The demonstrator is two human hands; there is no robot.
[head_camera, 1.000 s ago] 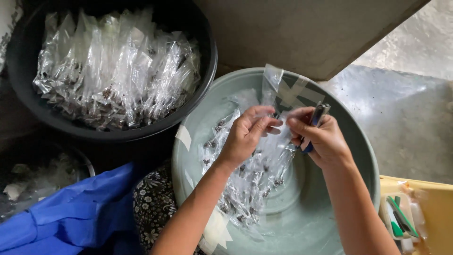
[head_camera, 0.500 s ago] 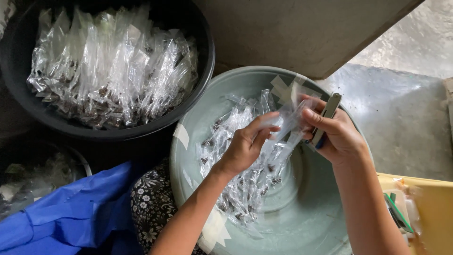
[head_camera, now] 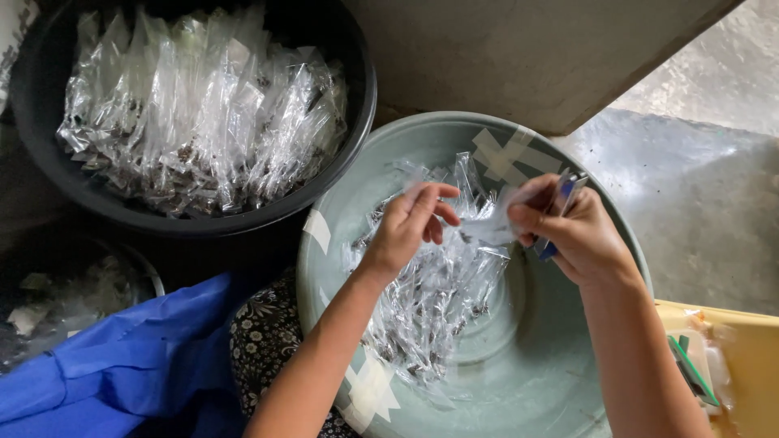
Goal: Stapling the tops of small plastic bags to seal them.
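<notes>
My left hand (head_camera: 410, 227) hovers over a pile of small clear plastic packets (head_camera: 430, 300) with dark bits inside, lying in a grey-green basin (head_camera: 527, 381). Its fingers are apart and touch the top packets. My right hand (head_camera: 568, 231) grips a metal stapler with a blue part (head_camera: 560, 207) and pinches the folded end of one clear packet (head_camera: 487, 227) against it, just right of the left hand's fingertips.
A black tub (head_camera: 324, 191) at the upper left is full of the same clear packets (head_camera: 203, 113). Blue cloth (head_camera: 122, 365) and flowered fabric (head_camera: 264, 341) lie at the lower left. A yellow tray (head_camera: 730, 357) with small items sits at the right. A concrete slab (head_camera: 527, 49) stands behind the basin.
The left hand let go of the packet end and drew back with fingers spread. The right hand lowered slightly, keeping the stapler and the packet.
</notes>
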